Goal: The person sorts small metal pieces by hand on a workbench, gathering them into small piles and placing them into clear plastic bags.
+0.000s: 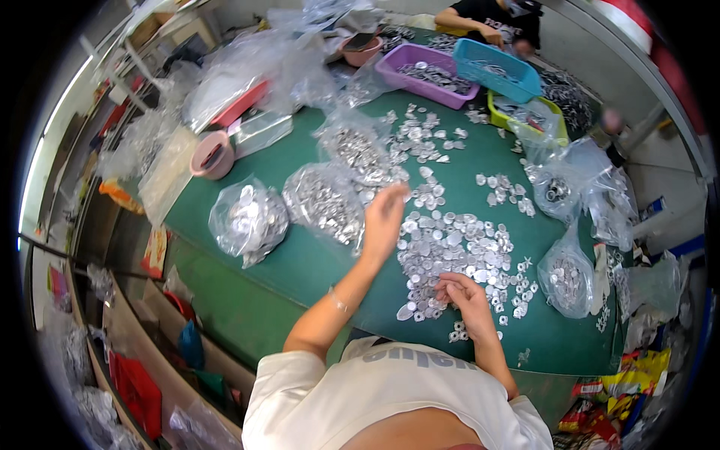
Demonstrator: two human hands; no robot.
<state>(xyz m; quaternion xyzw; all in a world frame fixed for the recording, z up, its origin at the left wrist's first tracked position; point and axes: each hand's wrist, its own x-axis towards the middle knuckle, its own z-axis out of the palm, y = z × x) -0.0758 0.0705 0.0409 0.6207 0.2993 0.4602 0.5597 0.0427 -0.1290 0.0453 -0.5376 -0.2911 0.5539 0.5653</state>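
Note:
A wide pile of small silvery metal pieces (457,240) covers the table in front of me; many are round discs, others look flower-like. At its near edge my right hand (466,298) has its fingers curled together among the pieces, and whatever they pinch is too small to name. My left hand (384,220) reaches farther out, between the pile and an opened clear bag of metal pieces (326,202). Its fingers are smeared by motion near a small heap of pieces (429,191). Another bag of pieces (358,154) lies just beyond.
On the green table (285,281) also stand a full clear bag (249,217), a pink bucket (212,155) and a tied bag (566,277). Purple (427,75), blue (498,71) and lime-green (529,118) baskets line the far side, where another person (499,22) works.

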